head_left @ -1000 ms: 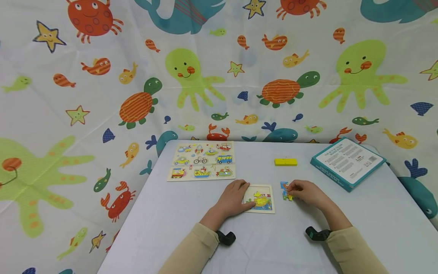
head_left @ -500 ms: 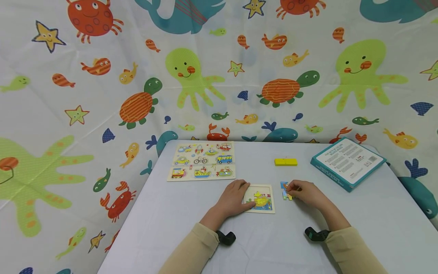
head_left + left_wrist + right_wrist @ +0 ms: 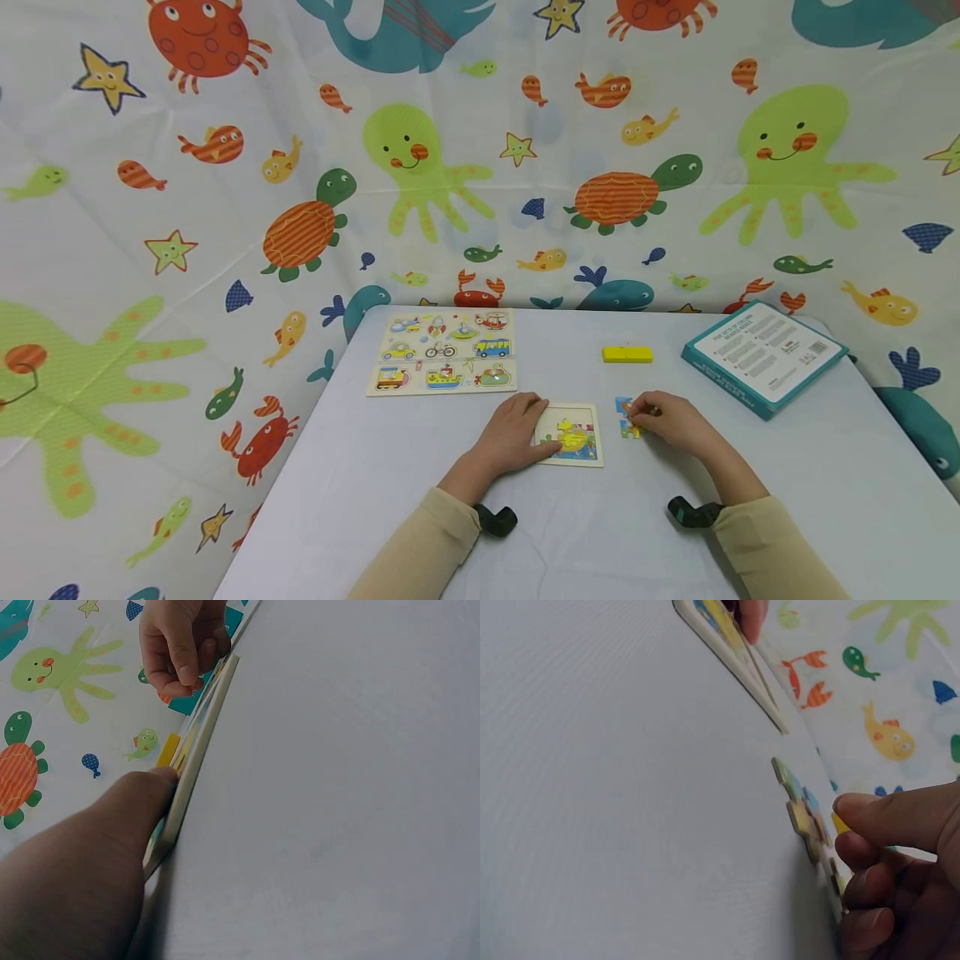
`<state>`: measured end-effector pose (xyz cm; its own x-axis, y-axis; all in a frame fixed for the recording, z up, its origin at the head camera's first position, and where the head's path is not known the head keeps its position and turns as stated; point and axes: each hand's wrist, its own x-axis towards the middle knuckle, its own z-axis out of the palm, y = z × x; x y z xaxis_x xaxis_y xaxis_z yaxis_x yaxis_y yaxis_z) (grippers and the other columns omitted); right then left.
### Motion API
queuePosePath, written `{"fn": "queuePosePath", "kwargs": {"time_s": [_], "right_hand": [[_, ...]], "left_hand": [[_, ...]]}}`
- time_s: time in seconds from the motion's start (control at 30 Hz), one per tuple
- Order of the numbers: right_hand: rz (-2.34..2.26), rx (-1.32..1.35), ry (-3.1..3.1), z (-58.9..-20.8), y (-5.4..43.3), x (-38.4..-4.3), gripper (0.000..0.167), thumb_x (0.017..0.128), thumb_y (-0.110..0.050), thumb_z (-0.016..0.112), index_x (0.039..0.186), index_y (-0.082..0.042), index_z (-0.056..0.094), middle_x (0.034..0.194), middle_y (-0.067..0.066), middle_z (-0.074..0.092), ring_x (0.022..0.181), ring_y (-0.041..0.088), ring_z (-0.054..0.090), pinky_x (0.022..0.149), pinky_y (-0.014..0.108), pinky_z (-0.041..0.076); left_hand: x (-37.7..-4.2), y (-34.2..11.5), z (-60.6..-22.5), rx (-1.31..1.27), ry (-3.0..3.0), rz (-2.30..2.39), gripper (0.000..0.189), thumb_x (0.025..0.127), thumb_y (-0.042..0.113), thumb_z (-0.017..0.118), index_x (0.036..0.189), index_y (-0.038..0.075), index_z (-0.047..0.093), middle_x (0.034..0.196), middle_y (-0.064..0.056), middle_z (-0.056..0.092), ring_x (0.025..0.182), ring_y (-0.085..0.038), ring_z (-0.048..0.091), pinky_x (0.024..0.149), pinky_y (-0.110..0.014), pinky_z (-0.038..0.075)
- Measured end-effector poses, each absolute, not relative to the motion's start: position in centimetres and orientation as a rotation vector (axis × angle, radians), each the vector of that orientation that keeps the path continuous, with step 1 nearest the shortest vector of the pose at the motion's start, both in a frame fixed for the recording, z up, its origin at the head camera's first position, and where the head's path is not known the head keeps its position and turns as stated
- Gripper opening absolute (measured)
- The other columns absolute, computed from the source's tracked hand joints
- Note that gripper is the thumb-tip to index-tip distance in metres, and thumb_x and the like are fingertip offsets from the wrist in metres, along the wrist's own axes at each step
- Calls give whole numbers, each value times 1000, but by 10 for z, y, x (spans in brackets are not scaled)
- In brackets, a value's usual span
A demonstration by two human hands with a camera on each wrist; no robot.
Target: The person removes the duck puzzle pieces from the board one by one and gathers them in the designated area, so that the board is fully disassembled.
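A small square wooden jigsaw tray (image 3: 570, 460) lies flat on the white table, with a yellow duck picture partly put together inside it. My left hand (image 3: 510, 435) rests over its left side, thumb laid on the puzzle and fingers along the upper left corner. In the left wrist view that thumb (image 3: 146, 791) presses on the tray; the other fingers are hidden. Right of the tray lie several loose jigsaw pieces (image 3: 623, 406). Just above them hovers my right hand (image 3: 907, 862), its fingers loosely bent, nothing visible between thumb and forefinger.
A yellow block-like object (image 3: 627, 355) lies behind the loose pieces. At the back right sits a teal and white box (image 3: 765, 357). A wooden vehicle picture board (image 3: 405, 392) lies at the back left. A sea-animal cloth (image 3: 525, 117) hangs behind the table (image 3: 337, 492).
Over the loose pieces, my right fingertips have shifted very slightly. My left hand and the tray stay where they were.
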<state>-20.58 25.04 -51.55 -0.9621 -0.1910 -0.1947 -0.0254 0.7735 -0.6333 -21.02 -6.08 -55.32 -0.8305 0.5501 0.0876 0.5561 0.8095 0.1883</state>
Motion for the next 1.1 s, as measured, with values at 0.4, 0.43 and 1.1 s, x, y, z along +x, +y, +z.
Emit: {"fn": "queuePosePath", "kwargs": {"time_s": [0.4, 0.43, 1.1], "right_hand": [[-1036, -151, 2679, -503, 232, -213, 15, 96, -24, 65, 106, -13, 66, 103, 5, 63, 86, 22, 53, 69, 29, 49], [-1041, -163, 2677, -502, 230, -214, 16, 96, -24, 65, 106, -13, 65, 103, 6, 62, 85, 21, 53, 67, 28, 49], [-1095, -316, 2635, -496, 180, -221, 20, 93, -23, 68, 109, -11, 66, 101, 4, 63, 82, 19, 53, 65, 27, 50]], "left_hand": [[-211, -61, -554, -896, -2989, -337, 82, 91, 70, 50, 151, 16, 40, 149, -2, 42, 142, -20, 35, 120, -38, 30], [-211, -61, -554, -895, -2992, -336, 82, 91, 70, 49, 151, 16, 40, 149, -2, 41, 142, -20, 35, 120, -38, 30], [-211, -61, -552, -897, -2994, -327, 83, 90, 71, 49, 151, 16, 41, 148, -2, 43, 142, -20, 36, 119, -38, 31]]}}
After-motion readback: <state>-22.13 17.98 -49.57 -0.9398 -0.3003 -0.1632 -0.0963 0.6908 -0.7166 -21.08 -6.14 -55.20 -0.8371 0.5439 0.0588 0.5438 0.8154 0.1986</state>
